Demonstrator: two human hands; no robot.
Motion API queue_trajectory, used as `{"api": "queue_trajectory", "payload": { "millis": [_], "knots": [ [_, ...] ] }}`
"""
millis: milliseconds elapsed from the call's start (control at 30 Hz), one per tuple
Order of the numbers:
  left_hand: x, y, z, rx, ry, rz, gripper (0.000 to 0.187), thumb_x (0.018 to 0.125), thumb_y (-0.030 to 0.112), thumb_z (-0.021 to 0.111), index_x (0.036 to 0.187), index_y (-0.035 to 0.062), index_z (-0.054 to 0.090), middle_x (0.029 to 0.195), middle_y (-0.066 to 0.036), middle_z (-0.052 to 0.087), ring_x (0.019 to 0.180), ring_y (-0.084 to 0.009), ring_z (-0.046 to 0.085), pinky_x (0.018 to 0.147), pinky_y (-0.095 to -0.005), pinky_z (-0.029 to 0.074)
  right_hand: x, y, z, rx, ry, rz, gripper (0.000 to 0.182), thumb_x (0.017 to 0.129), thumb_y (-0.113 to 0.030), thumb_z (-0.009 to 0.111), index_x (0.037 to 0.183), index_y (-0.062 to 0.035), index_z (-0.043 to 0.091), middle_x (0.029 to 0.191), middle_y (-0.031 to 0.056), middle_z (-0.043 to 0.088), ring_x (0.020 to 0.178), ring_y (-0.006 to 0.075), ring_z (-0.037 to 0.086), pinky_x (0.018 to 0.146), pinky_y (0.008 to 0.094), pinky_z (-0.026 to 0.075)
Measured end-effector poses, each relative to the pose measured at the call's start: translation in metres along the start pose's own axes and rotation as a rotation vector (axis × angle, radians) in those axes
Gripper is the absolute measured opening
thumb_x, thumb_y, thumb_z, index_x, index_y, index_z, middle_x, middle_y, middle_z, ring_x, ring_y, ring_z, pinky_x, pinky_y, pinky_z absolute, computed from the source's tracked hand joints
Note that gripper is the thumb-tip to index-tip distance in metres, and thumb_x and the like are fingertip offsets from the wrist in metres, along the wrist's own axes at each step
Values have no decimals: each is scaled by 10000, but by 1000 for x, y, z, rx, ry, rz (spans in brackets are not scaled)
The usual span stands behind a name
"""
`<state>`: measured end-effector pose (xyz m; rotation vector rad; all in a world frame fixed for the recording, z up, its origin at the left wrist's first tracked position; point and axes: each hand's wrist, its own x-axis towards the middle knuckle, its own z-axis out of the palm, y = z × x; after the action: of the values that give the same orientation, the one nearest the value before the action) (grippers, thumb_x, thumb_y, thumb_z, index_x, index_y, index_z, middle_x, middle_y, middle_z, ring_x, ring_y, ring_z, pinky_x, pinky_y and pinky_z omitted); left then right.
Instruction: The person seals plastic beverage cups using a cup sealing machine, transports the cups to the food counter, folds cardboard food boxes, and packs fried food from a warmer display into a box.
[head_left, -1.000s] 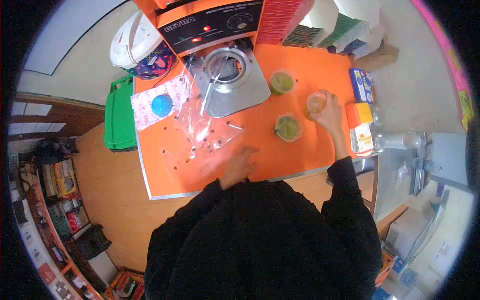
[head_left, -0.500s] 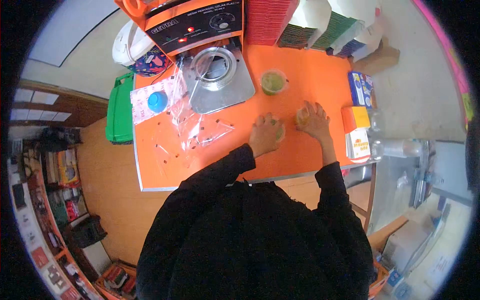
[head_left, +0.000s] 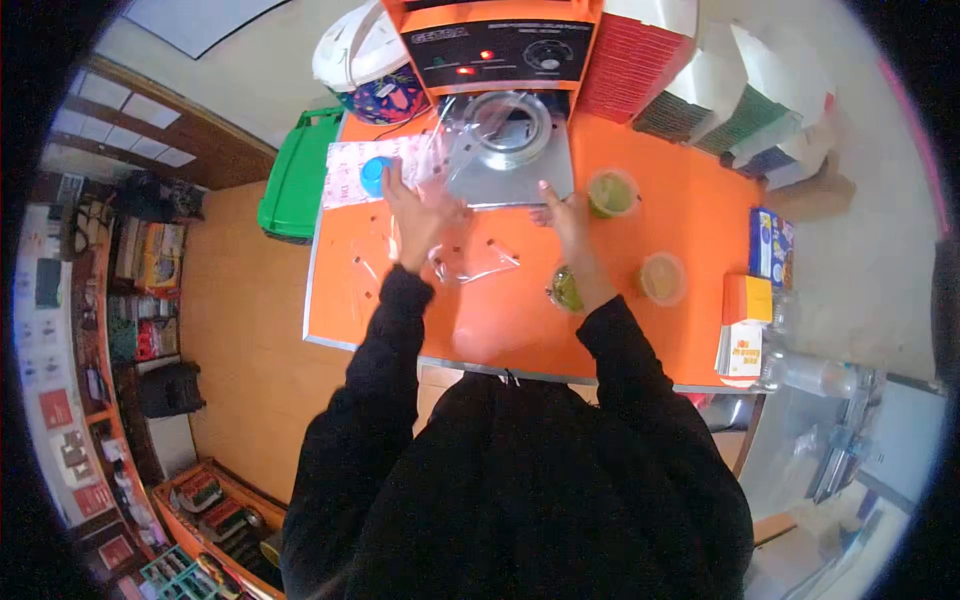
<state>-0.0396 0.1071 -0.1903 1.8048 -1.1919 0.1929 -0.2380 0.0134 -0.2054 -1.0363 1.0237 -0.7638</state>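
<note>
My left hand (head_left: 422,222) reaches over the clear plastic film (head_left: 475,262), its fingers apart and the index fingertip right at a round blue object (head_left: 377,177). My right hand (head_left: 572,228) is open at the front edge of the metal plate of the cup sealing machine (head_left: 500,55), thumb raised. Just right of its fingers stands a cup of green drink (head_left: 613,193). A second cup with green contents (head_left: 567,291) sits beneath my right wrist, partly covered by it. To the right is a cup with pale brownish contents (head_left: 662,278).
Stacks of red cartons (head_left: 635,65) and green cartons (head_left: 745,118) line the back of the orange table (head_left: 500,340). A green bin (head_left: 300,180) stands by the left edge. Small boxes (head_left: 748,300) sit at the right edge.
Both hands have left the two front cups and moved away from me and to the left, toward the film and the sealer. The view has shifted so the table sits farther right.
</note>
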Motion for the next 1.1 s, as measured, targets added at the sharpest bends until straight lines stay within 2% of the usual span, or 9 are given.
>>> {"api": "queue_trajectory", "payload": {
  "millis": [167,233,267,567,700,767,900,967,1100],
  "knots": [
    [53,-27,7,-769,-339,-494,841,639,268,690,1271,-48,233,1228,-219,339,842,-253,526,716,-368,433,25,-29,7,64,-6,50,340,771,-287,611,915,0,498,705,116,595,567,161,597,532,255,502],
    [74,-44,1,-432,-828,-649,601,688,279,652,1158,-33,444,994,-147,547,732,-168,540,591,-277,426,34,-30,5,119,-107,34,293,775,-252,611,891,-5,506,709,105,594,574,158,595,550,255,506],
    [79,-54,-2,-478,-899,-510,359,708,253,628,961,1,600,735,-41,606,656,-97,515,544,-215,376,39,-29,3,180,-207,21,246,778,-217,611,867,-9,514,713,94,594,581,156,592,568,254,511],
    [117,-26,-66,-496,-1068,-552,319,688,269,666,872,18,595,627,0,545,551,-77,491,503,-203,371,103,-24,23,-91,97,-99,278,747,-273,641,702,-17,542,585,88,571,489,151,569,503,235,493],
    [85,-38,-44,-232,-779,-354,565,665,285,672,1123,40,449,778,-110,561,714,-190,549,631,-305,423,147,-8,19,-467,260,-198,389,735,-402,620,667,-26,544,534,97,554,431,178,552,467,276,471],
    [57,46,-64,617,-152,137,637,632,261,671,1168,46,402,1060,-225,461,1013,-317,447,828,-450,354,131,-23,10,-933,201,-231,435,711,-467,604,659,-38,552,524,101,555,454,213,562,472,334,459],
    [-46,79,-24,-51,-576,233,690,621,262,673,1215,81,372,1270,-221,266,1182,-407,229,924,-547,234,76,-61,-41,-1200,293,-379,445,664,-478,626,850,-77,573,723,116,600,699,265,596,598,414,453],
    [-83,113,-2,-16,-841,409,759,563,280,698,1229,138,364,1304,-214,226,1211,-427,164,920,-602,182,46,-68,-65,-1557,305,-414,625,581,-424,686,1106,-162,470,1048,157,510,978,324,495,740,458,417],
    [-103,140,42,196,-976,614,795,509,302,719,1215,185,372,1312,-201,231,1205,-449,173,855,-660,213,39,-49,-91,-1662,60,-36,825,517,-379,715,1230,-256,318,1220,177,331,1060,381,400,830,492,367]
  ]
}}
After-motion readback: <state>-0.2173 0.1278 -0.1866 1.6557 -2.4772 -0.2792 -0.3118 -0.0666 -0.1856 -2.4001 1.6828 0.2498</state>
